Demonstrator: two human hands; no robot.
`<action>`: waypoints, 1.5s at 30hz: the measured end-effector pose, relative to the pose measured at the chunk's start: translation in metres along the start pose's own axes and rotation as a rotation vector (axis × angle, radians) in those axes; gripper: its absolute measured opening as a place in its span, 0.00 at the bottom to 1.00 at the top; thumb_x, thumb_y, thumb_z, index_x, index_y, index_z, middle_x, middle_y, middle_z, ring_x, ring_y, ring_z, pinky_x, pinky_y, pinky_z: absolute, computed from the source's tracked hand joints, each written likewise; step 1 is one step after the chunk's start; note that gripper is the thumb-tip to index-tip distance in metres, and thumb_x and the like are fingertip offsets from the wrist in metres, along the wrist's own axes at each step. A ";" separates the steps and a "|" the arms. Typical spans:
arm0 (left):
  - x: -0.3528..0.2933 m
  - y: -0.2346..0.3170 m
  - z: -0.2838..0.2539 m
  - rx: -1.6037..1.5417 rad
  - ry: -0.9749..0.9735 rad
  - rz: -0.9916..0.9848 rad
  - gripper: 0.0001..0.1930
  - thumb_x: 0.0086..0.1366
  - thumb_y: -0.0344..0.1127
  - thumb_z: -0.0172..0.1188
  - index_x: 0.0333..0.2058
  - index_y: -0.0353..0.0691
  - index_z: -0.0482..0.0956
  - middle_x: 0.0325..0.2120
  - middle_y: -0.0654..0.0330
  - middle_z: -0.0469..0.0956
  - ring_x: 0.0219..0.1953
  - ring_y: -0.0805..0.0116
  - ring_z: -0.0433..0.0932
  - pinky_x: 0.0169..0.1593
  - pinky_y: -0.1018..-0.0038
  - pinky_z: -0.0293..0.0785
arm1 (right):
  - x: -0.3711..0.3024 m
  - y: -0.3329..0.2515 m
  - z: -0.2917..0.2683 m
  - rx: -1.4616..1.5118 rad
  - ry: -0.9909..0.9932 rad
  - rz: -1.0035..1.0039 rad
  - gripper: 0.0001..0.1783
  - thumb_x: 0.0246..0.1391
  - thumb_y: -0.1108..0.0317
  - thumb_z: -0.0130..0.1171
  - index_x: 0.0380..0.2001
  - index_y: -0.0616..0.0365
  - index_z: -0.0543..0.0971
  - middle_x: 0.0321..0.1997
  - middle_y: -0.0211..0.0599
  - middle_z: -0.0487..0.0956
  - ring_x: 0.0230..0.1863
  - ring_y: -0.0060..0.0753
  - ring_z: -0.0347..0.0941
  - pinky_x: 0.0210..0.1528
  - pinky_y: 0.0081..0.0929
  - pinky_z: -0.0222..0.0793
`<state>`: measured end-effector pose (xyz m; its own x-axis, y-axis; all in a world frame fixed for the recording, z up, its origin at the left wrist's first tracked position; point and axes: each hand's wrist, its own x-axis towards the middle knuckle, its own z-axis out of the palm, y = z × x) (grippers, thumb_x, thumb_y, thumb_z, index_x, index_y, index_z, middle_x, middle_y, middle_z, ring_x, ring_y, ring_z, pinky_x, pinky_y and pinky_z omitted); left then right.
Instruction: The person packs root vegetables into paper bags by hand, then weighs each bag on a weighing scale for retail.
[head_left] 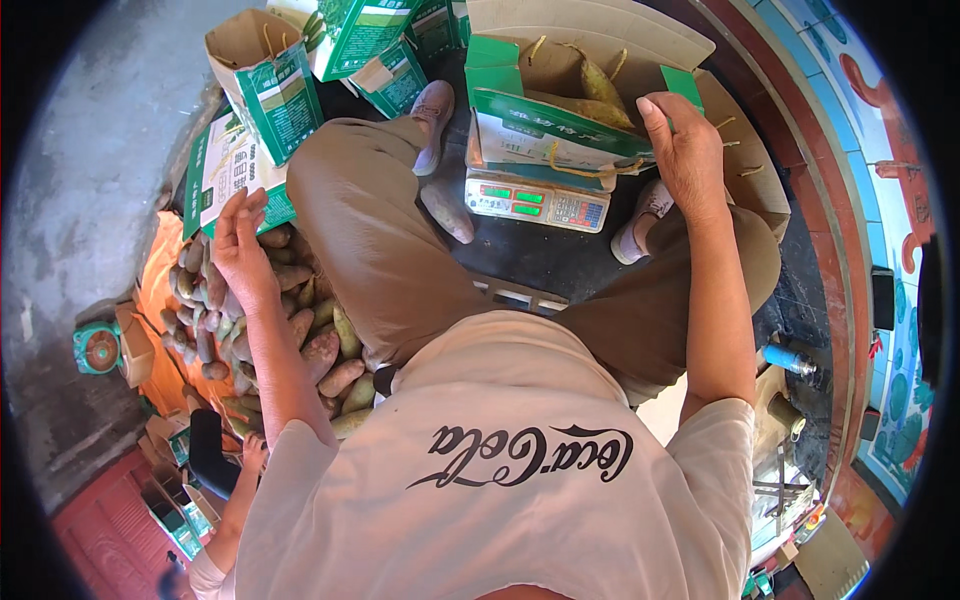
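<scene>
My right hand (pixel 685 155) is at the near right corner of a green and white carton (pixel 560 125), with the thumb up and the fingers closed on its edge. Inside the carton lie green radishes (pixel 598 85), one of them with its tapering root up. The carton rests on a digital scale (pixel 535 203) with lit green displays, between my feet. My left hand (pixel 243 240) is raised over the pile of radishes (pixel 320 355), fingers loosely apart and nothing visible in them. Just beyond it lies a white and green carton (pixel 225 180).
More green cartons (pixel 275 100) stand at the far left. A single radish (pixel 447 212) lies on the dark floor by my left shoe. Orange cloth (pixel 160 330) spreads under the pile. Another person's arm (pixel 240 500) shows at lower left. A blue bottle (pixel 788 358) is at right.
</scene>
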<state>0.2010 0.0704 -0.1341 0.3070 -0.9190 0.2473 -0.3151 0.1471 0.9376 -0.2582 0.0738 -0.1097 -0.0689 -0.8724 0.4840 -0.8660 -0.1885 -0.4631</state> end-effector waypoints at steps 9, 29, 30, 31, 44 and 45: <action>0.000 0.082 0.087 0.103 -0.285 0.354 0.10 0.62 0.25 0.51 0.42 0.36 0.77 0.39 0.58 0.79 0.43 0.68 0.76 0.51 0.73 0.68 | 0.024 0.011 -0.036 -0.014 -0.023 0.062 0.15 0.55 0.58 0.54 0.30 0.60 0.78 0.28 0.45 0.78 0.32 0.51 0.73 0.35 0.39 0.69; 0.015 0.066 0.249 0.664 -0.901 0.802 0.10 0.45 0.29 0.66 0.28 0.38 0.76 0.26 0.55 0.75 0.33 0.53 0.74 0.36 0.63 0.71 | 0.131 0.128 0.069 -0.563 -0.195 0.176 0.13 0.42 0.60 0.60 0.34 0.50 0.78 0.35 0.35 0.78 0.41 0.38 0.75 0.41 0.37 0.69; 0.015 0.065 0.248 0.661 -0.880 0.795 0.08 0.45 0.29 0.65 0.26 0.38 0.76 0.25 0.56 0.75 0.32 0.54 0.74 0.34 0.62 0.71 | 0.132 0.126 0.070 -0.520 -0.269 0.171 0.09 0.43 0.61 0.60 0.29 0.50 0.79 0.34 0.35 0.78 0.39 0.37 0.75 0.38 0.36 0.71; 0.014 0.065 0.248 0.672 -0.882 0.799 0.08 0.45 0.29 0.65 0.26 0.38 0.76 0.25 0.56 0.75 0.32 0.54 0.74 0.34 0.62 0.71 | 0.123 0.126 0.068 -0.561 -0.216 0.096 0.06 0.43 0.62 0.58 0.23 0.50 0.79 0.30 0.33 0.78 0.37 0.37 0.76 0.36 0.34 0.73; 0.008 0.159 0.255 0.542 -0.925 1.043 0.09 0.43 0.27 0.66 0.21 0.36 0.73 0.21 0.55 0.72 0.28 0.53 0.72 0.31 0.63 0.68 | 0.027 0.115 -0.054 -0.320 0.009 0.174 0.08 0.47 0.61 0.58 0.28 0.53 0.78 0.33 0.38 0.78 0.40 0.43 0.75 0.41 0.39 0.71; 0.005 0.174 0.255 0.521 -0.947 1.059 0.09 0.43 0.27 0.66 0.21 0.36 0.73 0.21 0.55 0.72 0.28 0.53 0.72 0.31 0.63 0.68 | 0.015 0.112 -0.069 -0.289 0.031 0.197 0.09 0.48 0.61 0.59 0.29 0.54 0.77 0.33 0.40 0.78 0.40 0.45 0.74 0.40 0.40 0.70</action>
<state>-0.0811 -0.0021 -0.0321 -0.8690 -0.3945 0.2987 -0.3494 0.9167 0.1941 -0.3900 0.0707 -0.1032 -0.2600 -0.8645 0.4301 -0.9387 0.1218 -0.3225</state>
